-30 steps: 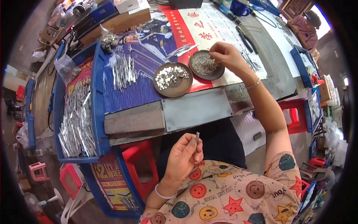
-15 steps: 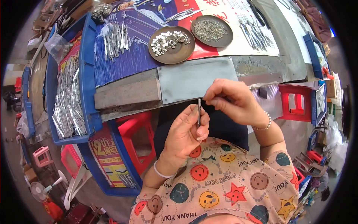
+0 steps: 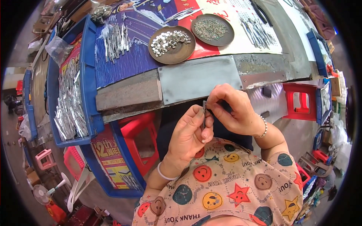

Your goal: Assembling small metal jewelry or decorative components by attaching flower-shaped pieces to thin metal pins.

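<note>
We take the light grey metal plate (image 3: 200,79) at the near edge of the bench (image 3: 292,45) as our landmark. On our side of the plate, just off its near edge, our left hand (image 3: 188,133) grips a slim metal piece (image 3: 204,107) between thumb and fingers, roughly upright, its top end showing above the thumb. Our right hand (image 3: 234,113) is close beside it, in front of the plate's right part, thumb and forefinger bent narrowly toward the top of that piece; we cannot tell whether the tips meet or pinch something small.

Just beyond the plate, toward its left, we have a round brown dish (image 3: 184,55) of flat silvery discs (image 3: 166,42). Beyond the plate's right part, a second dish (image 3: 227,40) holds a spread of tiny thin metal pins (image 3: 210,29). Directly left of the plate lies a long brown block (image 3: 128,96), and farther left of it we see a blue crate (image 3: 89,71) loaded with slim silvery strips (image 3: 71,109).

Beyond the plate to the left, a cluster of metal pieces (image 3: 116,41) lies on a blue printed sheet (image 3: 139,56); beyond it to the right, more slim pieces (image 3: 258,34) lie in a loose row. Lower than the plate and right of it stands a red stool (image 3: 298,89).
</note>
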A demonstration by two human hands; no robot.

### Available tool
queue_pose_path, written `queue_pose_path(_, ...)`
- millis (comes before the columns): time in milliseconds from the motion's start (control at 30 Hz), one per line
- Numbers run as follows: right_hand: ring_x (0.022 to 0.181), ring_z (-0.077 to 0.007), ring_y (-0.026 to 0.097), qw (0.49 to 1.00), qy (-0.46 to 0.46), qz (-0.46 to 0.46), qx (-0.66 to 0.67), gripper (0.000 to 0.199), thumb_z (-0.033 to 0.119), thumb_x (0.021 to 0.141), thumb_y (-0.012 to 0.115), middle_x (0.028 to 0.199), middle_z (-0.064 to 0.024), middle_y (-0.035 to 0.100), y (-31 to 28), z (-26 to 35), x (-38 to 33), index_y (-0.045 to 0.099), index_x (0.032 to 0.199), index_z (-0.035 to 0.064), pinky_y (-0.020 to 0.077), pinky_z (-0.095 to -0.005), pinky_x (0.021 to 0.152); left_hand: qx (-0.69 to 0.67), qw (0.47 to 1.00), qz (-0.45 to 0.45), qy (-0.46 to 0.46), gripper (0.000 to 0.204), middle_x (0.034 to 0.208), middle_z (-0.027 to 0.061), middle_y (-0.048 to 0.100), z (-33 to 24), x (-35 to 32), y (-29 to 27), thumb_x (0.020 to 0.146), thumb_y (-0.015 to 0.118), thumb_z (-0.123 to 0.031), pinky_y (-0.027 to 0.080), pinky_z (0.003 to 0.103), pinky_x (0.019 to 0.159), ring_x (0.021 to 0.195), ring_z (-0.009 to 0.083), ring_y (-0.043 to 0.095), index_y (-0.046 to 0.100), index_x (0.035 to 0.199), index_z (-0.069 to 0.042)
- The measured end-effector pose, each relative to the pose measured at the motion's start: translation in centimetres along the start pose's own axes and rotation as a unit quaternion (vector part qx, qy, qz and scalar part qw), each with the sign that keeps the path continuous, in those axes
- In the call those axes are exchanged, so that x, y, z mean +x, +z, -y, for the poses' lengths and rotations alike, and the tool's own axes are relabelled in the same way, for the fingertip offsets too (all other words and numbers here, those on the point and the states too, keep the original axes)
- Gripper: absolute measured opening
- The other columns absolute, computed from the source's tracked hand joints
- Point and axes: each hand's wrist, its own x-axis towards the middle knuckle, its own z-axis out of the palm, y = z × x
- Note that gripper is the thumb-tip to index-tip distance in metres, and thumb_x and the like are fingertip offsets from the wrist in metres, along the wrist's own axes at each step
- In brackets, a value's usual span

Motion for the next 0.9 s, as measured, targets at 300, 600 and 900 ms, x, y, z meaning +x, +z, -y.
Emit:
queue_pose_path(300, 0.068, -0.0247, 0.062, 0.994, -0.01, 0.004, -0.108, 0.019, -0.002, 0.082, 0.06, 0.079, -0.0113, 0.058, 0.5, 1.2, 0.0, 0.055, 0.099, 0.0038, 0.0498, -0.0317, 0.06, 0.173, 0.977, -0.04, 0.122, 0.009, 0.076, 0.0061, 0.056, 0.7, -0.3, 0.7, 0.097, 0.048, -0.013, 0.039, 0.019, 0.049, 0.056, 0.0085, 0.05, 0.047, 0.094, -0.006)
queue_pose_path(600, 0.086, -0.0156, 0.053, 0.923, 0.193, 0.085, 0.322, 0.015, 0.007, 0.086, 0.063, 0.092, -0.008, 0.055, -0.4, 0.6, -0.7, 0.06, 0.097, -0.0027, 0.0445, -0.0273, 0.076, 0.101, 0.991, 0.028, 0.08, 0.004, 0.08, 0.0054, 0.058, 1.0, -1.3, 1.1, 0.097, 0.049, -0.01, 0.041, 0.019, 0.05, 0.056, 0.0086, 0.051, 0.048, 0.095, -0.006)
queue_pose_path(900, 0.083, -0.0193, 0.053, 0.968, 0.065, 0.175, 0.17, 0.012, 0.007, 0.08, 0.067, 0.09, -0.0085, 0.055, -0.8, 0.5, 0.9, 0.065, 0.09, 0.0002, 0.0432, -0.0286, 0.074, 0.157, 0.984, -0.027, 0.074, 0.02, 0.092, 0.0045, 0.061, 0.2, -2.8, 0.6, 0.097, 0.049, -0.01, 0.04, 0.016, 0.059, 0.067, 0.0041, 0.05, 0.056, 0.113, -0.002)
